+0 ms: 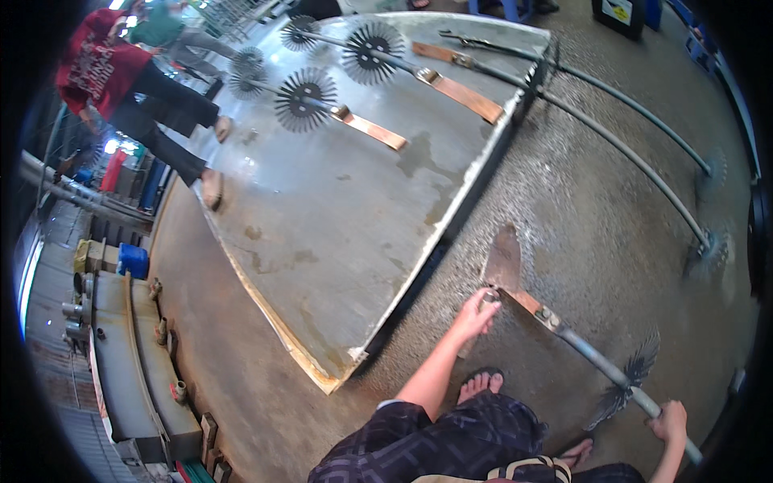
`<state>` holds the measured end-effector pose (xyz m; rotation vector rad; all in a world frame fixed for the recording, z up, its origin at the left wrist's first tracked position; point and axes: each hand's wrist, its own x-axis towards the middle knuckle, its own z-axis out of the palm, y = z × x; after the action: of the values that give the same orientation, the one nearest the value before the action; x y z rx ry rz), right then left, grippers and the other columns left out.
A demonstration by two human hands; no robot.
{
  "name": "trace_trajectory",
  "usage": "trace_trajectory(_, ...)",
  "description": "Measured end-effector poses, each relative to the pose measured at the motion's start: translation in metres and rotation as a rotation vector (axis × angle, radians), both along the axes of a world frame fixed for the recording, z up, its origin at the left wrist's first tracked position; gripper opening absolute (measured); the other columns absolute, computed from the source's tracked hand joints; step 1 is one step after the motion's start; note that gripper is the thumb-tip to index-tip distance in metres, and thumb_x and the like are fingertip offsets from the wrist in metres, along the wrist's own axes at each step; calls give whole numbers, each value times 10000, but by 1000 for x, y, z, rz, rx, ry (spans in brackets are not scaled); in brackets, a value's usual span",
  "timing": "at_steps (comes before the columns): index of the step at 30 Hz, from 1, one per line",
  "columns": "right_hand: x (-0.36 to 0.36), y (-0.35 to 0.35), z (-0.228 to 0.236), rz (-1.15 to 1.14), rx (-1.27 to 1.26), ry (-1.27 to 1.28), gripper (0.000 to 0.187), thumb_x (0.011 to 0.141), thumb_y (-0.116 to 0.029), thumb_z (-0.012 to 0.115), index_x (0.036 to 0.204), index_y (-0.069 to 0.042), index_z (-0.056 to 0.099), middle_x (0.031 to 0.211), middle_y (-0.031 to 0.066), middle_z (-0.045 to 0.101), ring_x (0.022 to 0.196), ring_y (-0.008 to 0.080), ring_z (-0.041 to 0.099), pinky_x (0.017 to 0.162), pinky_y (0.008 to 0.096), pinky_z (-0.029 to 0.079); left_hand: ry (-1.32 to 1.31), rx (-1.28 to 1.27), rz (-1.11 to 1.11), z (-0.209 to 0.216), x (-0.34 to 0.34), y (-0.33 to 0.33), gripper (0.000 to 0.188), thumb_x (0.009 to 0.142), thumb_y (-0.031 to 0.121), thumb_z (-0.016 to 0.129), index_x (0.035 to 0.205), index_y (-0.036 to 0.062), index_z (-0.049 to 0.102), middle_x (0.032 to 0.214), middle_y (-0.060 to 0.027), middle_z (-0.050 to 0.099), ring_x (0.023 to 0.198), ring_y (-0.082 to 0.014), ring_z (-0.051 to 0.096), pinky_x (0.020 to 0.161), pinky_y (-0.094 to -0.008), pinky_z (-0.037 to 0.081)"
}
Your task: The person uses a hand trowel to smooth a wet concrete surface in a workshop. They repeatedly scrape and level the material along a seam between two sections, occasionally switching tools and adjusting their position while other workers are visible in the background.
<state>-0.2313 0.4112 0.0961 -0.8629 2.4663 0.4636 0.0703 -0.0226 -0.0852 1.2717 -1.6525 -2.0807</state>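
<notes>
My right hand [668,420] is wrapped round a grey metal rod [594,355] that slants across the lower right. A dark toothed disc [640,362] sits on the rod just beyond that hand, and a flat copper bar [526,302] is clamped at its far end. My left hand [475,316] is closed on a trowel-like tool whose flat brownish blade [504,259] points away from me. The blade lies beside the tip of the copper bar; whether they touch I cannot tell. Its handle is mostly covered by my fingers.
A large grey metal sheet [322,225] lies ahead, bearing similar rods with toothed discs [306,100] and copper bars [463,95]. Two rods [624,145] lean off its right edge. A person in red [101,64] stands on it. A metal tank [133,354] is at left.
</notes>
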Motion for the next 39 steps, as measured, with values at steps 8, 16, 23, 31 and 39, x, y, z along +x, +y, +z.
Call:
trace_trajectory(8, -12, 6, -21, -44, -12, -61, 373, 487, -319, 816, 649, -12, 678, 651, 191, 628, 648, 337, 640, 665, 401, 524, -130, -62, 59, -6, -16, -4, 248, 919, 289, 582, 1032, 74, 529, 530, -17, 493, 360, -105, 441, 356, -262, 357)
trace_trajectory(16, 6, -25, 15, -279, 59, -339, 368, 558, -277, 844, 654, 33, 672, 499, 117, 597, 464, 201, 621, 542, 336, 514, -172, -222, 106, -29, -24, 4, 271, 888, 294, 598, 969, 38, 555, 564, -84, 562, 406, -178, 540, 393, -333, 430)
trace_trajectory(23, 13, -30, 20, -326, 64, -311, 367, 554, -270, 853, 659, 34, 676, 511, 115, 605, 462, 191, 616, 540, 332, 512, -192, -233, 86, -17, -25, 3, 269, 899, 286, 604, 992, 42, 538, 546, -27, 514, 400, -121, 489, 378, -284, 390)
trace_trajectory(31, 4, -14, 18, -201, 72, -144, 437, 486, -360, 863, 625, 6, 668, 560, 137, 616, 550, 264, 633, 629, 361, 518, -198, -231, 82, -9, -24, 7, 367, 899, 350, 585, 999, 0, 543, 526, -58, 525, 397, -155, 516, 400, -314, 414)
trace_trajectory(39, -5, 10, 16, -90, -7, -68, 524, 415, -414, 879, 642, 9, 668, 562, 178, 589, 552, 318, 609, 615, 392, 500, -185, -80, 105, -6, -18, 7, 445, 946, 464, 457, 911, 29, 540, 513, -51, 500, 391, -149, 496, 393, -300, 385)
